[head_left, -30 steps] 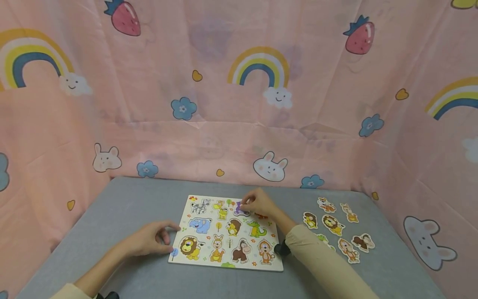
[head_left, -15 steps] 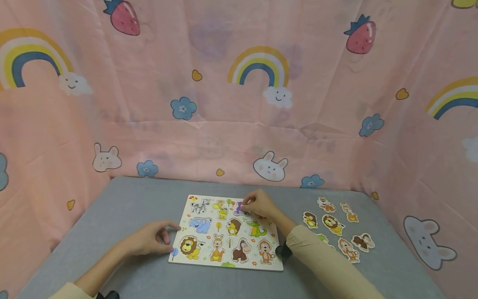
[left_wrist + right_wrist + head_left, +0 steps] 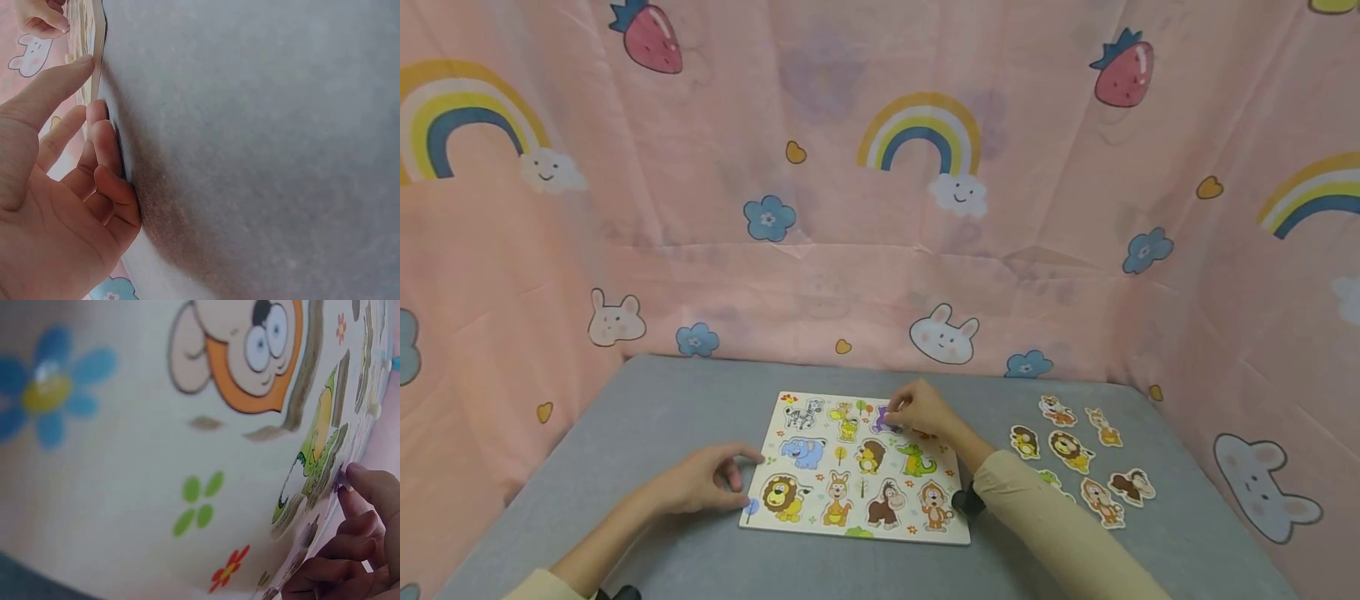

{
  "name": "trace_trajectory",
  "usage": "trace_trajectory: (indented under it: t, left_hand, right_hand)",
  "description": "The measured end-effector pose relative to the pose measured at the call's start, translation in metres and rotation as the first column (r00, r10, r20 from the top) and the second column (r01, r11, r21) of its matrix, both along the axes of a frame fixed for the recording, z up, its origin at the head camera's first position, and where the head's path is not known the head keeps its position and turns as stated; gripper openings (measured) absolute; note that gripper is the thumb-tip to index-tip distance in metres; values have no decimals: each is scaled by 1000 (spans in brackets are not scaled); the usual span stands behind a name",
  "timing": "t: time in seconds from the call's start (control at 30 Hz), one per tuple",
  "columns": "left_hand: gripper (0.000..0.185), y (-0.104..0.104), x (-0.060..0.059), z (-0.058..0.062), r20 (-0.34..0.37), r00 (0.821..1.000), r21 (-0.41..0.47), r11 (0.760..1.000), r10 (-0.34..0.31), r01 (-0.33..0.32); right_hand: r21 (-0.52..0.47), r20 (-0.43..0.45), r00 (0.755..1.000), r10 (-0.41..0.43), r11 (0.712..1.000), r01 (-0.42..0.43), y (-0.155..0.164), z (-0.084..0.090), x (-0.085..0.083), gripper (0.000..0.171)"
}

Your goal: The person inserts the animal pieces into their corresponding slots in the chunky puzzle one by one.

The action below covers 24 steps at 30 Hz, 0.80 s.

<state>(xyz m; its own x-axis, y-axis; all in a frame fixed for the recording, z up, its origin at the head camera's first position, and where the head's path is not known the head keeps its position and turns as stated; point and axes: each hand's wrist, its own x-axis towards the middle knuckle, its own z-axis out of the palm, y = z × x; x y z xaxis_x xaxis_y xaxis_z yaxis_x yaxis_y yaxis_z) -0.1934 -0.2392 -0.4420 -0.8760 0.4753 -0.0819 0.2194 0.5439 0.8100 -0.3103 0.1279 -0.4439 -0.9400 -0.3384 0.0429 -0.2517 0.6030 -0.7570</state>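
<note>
Nothing has shifted since the earlier frames; the grey worktop (image 3: 647,433) carries the puzzle board (image 3: 820,521); the left hand (image 3: 700,482), grip loosely open, touches its left edge; the right hand (image 3: 922,410), grip pinching, holds the purple piece (image 3: 880,419) in the board's top row; loose animal pieces (image 3: 1078,454) lie to the right.

I see cream long sleeves on both my arms, with a small black wrist-mounted device at each cuff.
</note>
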Motion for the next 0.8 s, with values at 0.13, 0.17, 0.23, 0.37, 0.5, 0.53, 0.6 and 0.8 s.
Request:
trace_trajectory:
  t: [0.13,0.17,0.23,0.37,0.5,0.53,0.6,0.8]
  left_hand:
    - [52,0,0,0,2,1000,6,1000,0,0]
    - [52,0,0,0,2,1000,5,1000,0,0]
    - [52,0,0,0,3,1000,3,1000,-1,1]
    - [52,0,0,0,4,1000,1,1000,-2,2]
    - [52,1,0,0,7,1000,6,1000,-2,2]
    - [52,1,0,0,8,1000,8,1000,-3,3]
    - [52,0,0,0,8,1000,10,1000,-5,5]
    - [52,-1,-1,-3,-6,1000,14,1000,-17,17]
  right_hand:
    - [4,-5,1000,-7,1000,7,0,1,1,10]
    - [-2,-7,1000,-1,1000,1,1,1,1,10]
    - [-21,-5,1000,11,1000,-11,2,1,1,9]
    - [-53,-30,999,44,998,-45,8,2,-1,12]
    - [-84,-35,998,59,995,-62,15,4,-3,19]
    - [-98,-23,998,58,993,-60,16,5,-4,21]
    - [-131,0,997,71,989,-70,19,6,-5,24]
    - [-166,33,994,102,982,-95,27,12,-5,35]
